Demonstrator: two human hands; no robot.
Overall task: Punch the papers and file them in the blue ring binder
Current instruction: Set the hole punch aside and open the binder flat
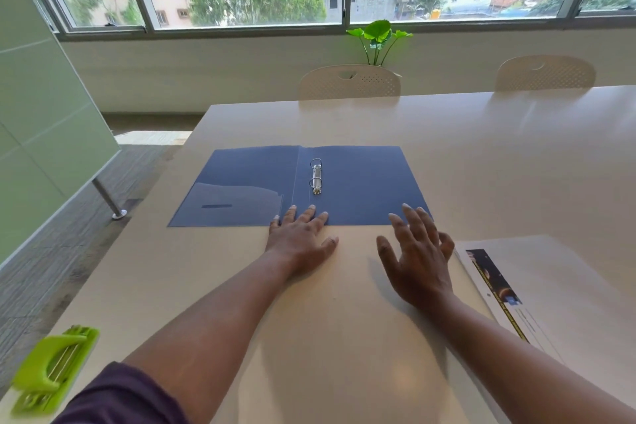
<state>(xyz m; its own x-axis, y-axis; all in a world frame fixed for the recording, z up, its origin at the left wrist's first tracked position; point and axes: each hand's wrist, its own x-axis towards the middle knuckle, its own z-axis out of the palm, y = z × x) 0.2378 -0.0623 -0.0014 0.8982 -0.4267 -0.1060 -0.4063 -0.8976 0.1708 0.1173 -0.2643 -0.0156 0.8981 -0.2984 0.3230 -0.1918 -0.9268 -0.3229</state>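
Note:
The blue ring binder [358, 182] lies open flat on the table, its two metal rings [316, 176] shut along the spine. My left hand [300, 239] rests palm down with the fingertips on the binder's near edge by the spine. My right hand [418, 255] hovers with fingers spread just over the binder's near right corner, holding nothing. A stack of printed papers [550, 286] lies to the right of my right hand. The green hole punch [51, 368] sits at the table's near left corner.
The beige table [481, 148] stretches far and right. Two cream chairs [349, 81] stand at its far side, with a green plant [378, 36] behind them under the window. A green partition [44, 120] on a metal leg stands to the left.

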